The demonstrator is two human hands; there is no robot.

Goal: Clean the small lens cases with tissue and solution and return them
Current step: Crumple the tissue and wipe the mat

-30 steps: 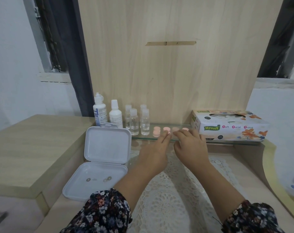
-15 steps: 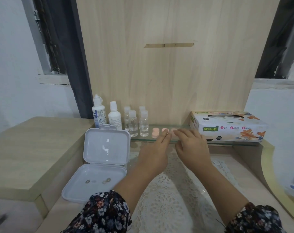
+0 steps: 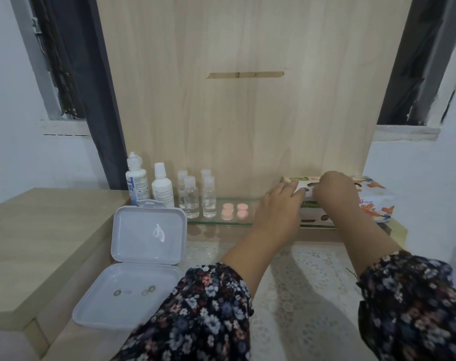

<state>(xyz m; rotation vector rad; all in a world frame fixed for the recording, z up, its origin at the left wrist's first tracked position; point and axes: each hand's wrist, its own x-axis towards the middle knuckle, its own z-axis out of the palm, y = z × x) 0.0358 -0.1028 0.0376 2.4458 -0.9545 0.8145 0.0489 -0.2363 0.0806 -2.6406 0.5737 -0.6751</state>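
Two hands at the tissue box (image 3: 372, 204), at 2 o'clock on the glass shelf (image 3: 221, 224). Left hand (image 3: 279, 212) lies flat-fingered against the box's near end; right hand (image 3: 333, 194) curls over the top slot, its hold hidden. Four pink lens cases (image 3: 234, 211) sit at 12 o'clock; left of them, four clear vials (image 3: 196, 196) and two white solution bottles (image 3: 150, 183). One open white box (image 3: 135, 269) at 9 o'clock.
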